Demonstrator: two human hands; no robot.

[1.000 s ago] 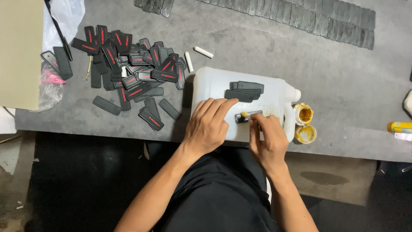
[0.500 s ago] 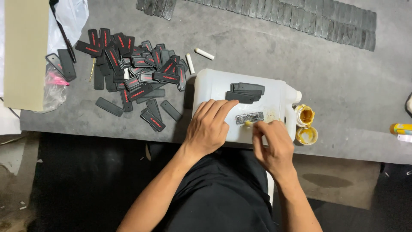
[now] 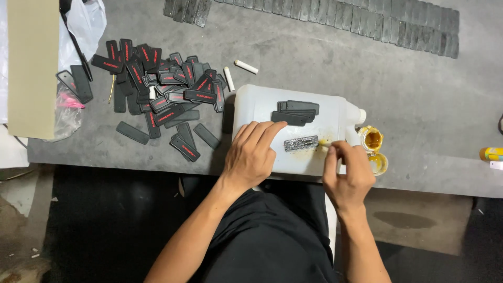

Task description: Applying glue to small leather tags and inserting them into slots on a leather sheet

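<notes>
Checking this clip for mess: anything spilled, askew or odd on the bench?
A white jug lies on its side as a work surface. Yellow glue smears it beside the grey strip, near the right hand. Black tags lie in a loose heap.

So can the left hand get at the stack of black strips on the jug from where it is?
Probably yes: the left hand rests on the jug just below the stack, nothing between them.

Left hand lies flat, fingers extended; right hand pinches closed.
</notes>
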